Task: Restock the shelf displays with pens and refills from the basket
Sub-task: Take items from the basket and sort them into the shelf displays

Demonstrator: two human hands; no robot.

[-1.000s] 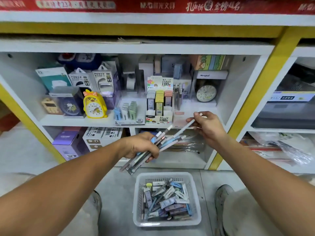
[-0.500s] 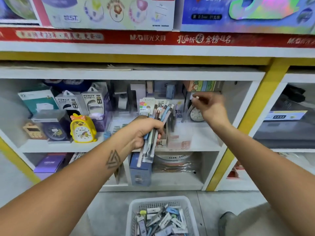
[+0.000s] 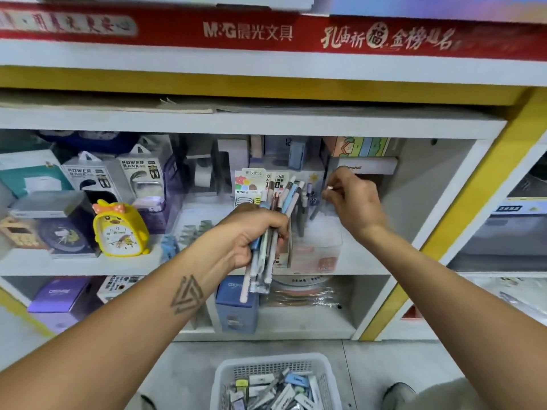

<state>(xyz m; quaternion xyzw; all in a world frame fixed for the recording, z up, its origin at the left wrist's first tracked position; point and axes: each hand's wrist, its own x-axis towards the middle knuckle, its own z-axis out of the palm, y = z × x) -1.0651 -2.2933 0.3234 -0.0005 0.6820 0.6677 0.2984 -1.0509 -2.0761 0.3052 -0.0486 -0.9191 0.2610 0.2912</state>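
My left hand [image 3: 251,232] grips a bundle of pens [image 3: 273,229], upright in front of the middle shelf. My right hand [image 3: 352,199] pinches a single pen [image 3: 321,202] by its white top end, its lower part inside a clear pen display box [image 3: 319,247] on the shelf. Several pens stand in that box. A refill display card box [image 3: 251,184] stands just left of it, partly hidden by my left hand. The white basket [image 3: 225,377] with several pen and refill packs sits on the floor below.
On the shelf's left stand a yellow chick alarm clock [image 3: 120,229], power bank boxes [image 3: 112,176] and other boxed goods. Below are a blue box [image 3: 235,309] and purple boxes [image 3: 59,294]. A yellow post [image 3: 461,208] bounds the bay on the right. My shoes show beside the basket.
Both hands rose from above the basket to the middle shelf. The right hand carried its single pen up and lowered it into the clear box; the left brought its bundle upright.
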